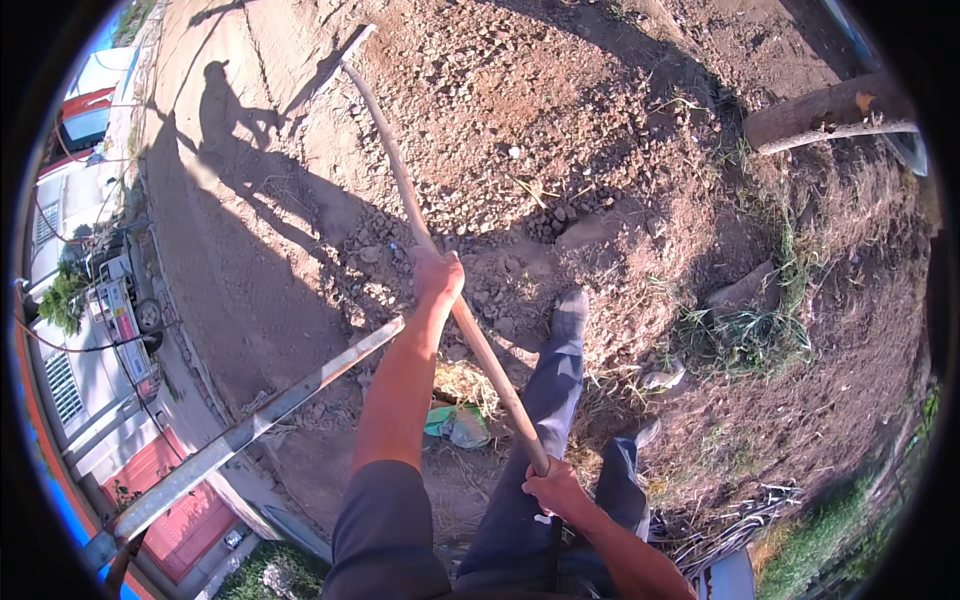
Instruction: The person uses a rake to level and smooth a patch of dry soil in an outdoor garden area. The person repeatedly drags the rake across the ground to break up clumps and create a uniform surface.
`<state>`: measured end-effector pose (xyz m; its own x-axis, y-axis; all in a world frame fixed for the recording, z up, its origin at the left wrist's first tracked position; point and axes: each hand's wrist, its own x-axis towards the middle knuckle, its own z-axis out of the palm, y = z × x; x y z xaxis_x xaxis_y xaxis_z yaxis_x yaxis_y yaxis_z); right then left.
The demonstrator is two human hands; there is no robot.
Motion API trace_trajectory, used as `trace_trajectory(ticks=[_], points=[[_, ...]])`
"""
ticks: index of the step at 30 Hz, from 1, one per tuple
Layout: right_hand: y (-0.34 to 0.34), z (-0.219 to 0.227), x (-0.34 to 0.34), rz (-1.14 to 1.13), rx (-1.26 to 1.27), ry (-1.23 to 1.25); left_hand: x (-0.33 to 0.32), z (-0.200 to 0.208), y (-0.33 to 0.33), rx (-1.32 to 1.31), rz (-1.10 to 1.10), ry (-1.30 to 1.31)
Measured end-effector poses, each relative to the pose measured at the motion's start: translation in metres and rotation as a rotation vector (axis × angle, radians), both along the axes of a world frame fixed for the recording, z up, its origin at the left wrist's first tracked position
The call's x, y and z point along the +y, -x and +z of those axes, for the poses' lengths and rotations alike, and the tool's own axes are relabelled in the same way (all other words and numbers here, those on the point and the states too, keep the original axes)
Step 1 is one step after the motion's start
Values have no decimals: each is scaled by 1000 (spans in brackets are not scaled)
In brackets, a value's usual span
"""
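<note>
A long-handled rake or hoe (395,150) runs from near my waist to the far ground; which of the two I cannot tell. Its handle is bent wood, and its narrow, pale head (358,43) rests at the border of loose soil and packed dirt. Partway along the handle, my left hand (438,276) is closed round the wood. Lower down, close to my legs, my right hand (556,489) grips the handle near its end. Past the head spreads a bed of broken, clumpy soil (500,110).
A metal post (260,420) slants in from the lower left. At the far right lies a log (835,112). Green plastic (457,425) and straw lie beside my leg (550,390). Grass tufts (745,335) and a flat stone (745,288) are to the right. A truck (125,315) stands far left.
</note>
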<state>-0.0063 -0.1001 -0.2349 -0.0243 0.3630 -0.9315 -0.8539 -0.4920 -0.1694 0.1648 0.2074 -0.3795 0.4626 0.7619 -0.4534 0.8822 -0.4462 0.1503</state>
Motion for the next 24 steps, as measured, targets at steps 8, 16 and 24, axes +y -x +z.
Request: trace_trajectory(ticks=[8, 16, 24], points=[[154, 19, -185, 246, -102, 174, -157, -54, 210, -133, 134, 190], [261, 67, -395, 336, -245, 401, -397, -5, 309, -118, 362, 296], [387, 110, -499, 293, -361, 611, -515, 55, 386, -57, 1189, 1017]])
